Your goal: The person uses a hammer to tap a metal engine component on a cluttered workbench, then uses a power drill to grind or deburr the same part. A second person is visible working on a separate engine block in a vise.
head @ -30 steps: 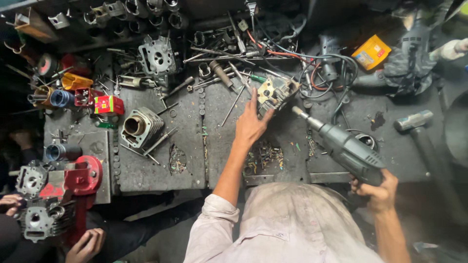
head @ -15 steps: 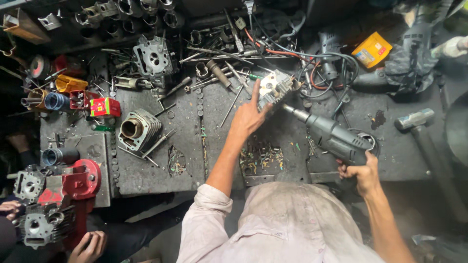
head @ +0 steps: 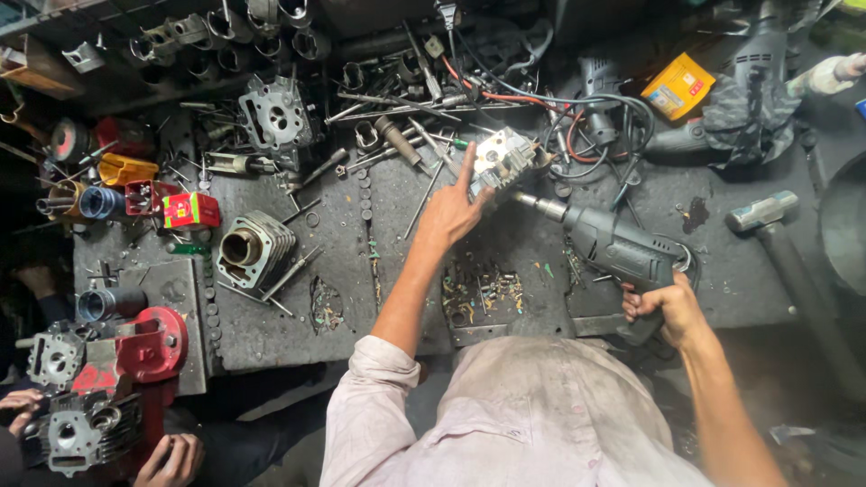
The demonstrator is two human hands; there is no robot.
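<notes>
We see two packages on the counter: a small red-and-green box at left, and a flat yellow-orange box at upper right among cables.

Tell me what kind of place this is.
Most likely a small engine repair workshop. The right hand holds a power drill against a metal engine part steadied by the left hand, and a finned cylinder and hammer lie on the greasy workbench.
</notes>
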